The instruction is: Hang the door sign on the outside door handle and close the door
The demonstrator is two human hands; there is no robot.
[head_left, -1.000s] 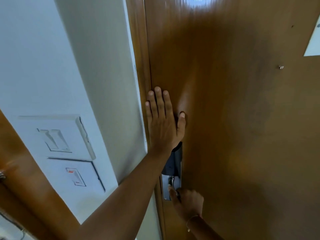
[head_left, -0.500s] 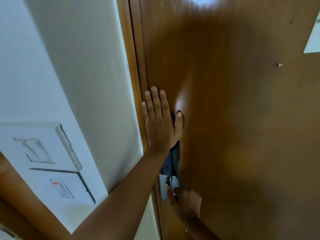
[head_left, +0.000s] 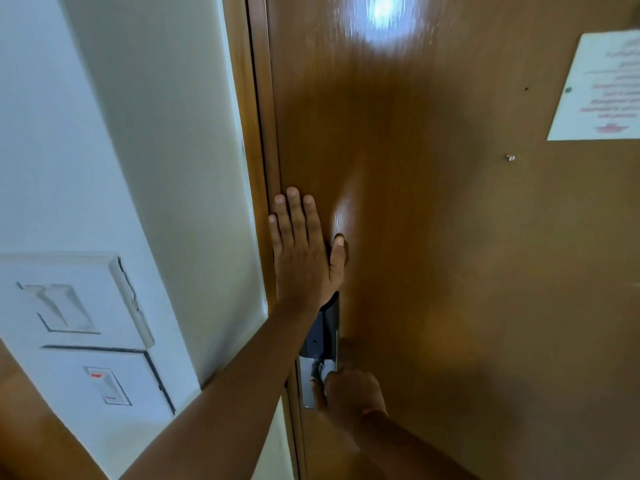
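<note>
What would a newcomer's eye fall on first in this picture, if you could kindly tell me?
First, the left hand spread flat against the glossy brown door near its edge by the frame, in the middle of the view. Below it, the right hand is closed at the lock plate. At the sides sit white wall switches on the left and a paper notice at the upper right.

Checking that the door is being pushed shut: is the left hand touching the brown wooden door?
Touching. The head view shows the left hand flat on the brown wooden door, with no gap under the fingers.
</note>
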